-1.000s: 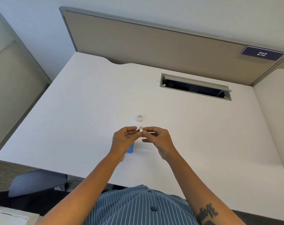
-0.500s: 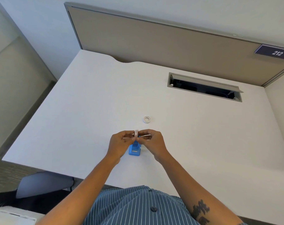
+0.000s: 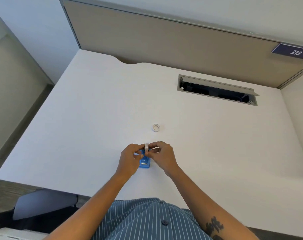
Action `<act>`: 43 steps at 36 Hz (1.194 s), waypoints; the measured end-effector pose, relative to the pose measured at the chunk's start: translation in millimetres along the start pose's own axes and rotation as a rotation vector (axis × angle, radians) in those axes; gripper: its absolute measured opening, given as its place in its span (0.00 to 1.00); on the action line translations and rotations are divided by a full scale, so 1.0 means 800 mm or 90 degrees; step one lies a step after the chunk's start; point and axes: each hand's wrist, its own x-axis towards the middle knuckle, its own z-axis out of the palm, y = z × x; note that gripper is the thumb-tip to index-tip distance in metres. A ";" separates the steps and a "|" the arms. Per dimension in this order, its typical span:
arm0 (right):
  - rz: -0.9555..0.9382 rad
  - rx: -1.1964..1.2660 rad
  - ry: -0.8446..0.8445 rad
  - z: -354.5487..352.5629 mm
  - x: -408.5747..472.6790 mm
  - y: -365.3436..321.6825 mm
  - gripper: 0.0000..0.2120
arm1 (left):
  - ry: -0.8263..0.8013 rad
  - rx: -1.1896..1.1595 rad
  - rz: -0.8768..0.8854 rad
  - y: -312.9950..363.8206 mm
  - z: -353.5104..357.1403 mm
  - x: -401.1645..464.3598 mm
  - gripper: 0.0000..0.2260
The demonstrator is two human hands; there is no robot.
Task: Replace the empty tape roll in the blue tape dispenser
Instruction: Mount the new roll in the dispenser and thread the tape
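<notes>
A small white tape roll (image 3: 147, 147) stands on edge between the fingertips of my left hand (image 3: 129, 159) and my right hand (image 3: 162, 157); both pinch it just above the blue tape dispenser (image 3: 144, 163). The dispenser lies on the white desk (image 3: 95, 118), its far end hidden by my fingers. A second small white ring, a tape roll core (image 3: 156, 127), lies flat on the desk a little beyond my hands.
An open cable hatch (image 3: 216, 90) is sunk into the desk at the back right. A beige partition (image 3: 164, 40) with a "212" sign (image 3: 293, 52) bounds the far edge. A chair (image 3: 43, 203) sits below the desk's near left edge.
My hands have lowered the tape roll toward the dispenser, which shows more between them now. The view has shifted left, so everything sits further right in frame.
</notes>
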 end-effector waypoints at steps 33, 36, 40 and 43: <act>0.012 -0.063 0.010 0.007 0.002 0.000 0.16 | 0.026 0.033 0.042 -0.015 0.005 0.007 0.13; 0.013 -0.062 0.011 0.007 0.002 0.001 0.17 | 0.024 0.032 0.043 -0.014 0.005 0.007 0.13; 0.014 -0.055 0.011 0.007 0.002 0.000 0.18 | 0.026 0.027 0.044 -0.014 0.005 0.006 0.13; 0.015 -0.052 0.012 0.007 0.002 0.000 0.17 | 0.027 0.021 0.041 -0.015 0.005 0.007 0.13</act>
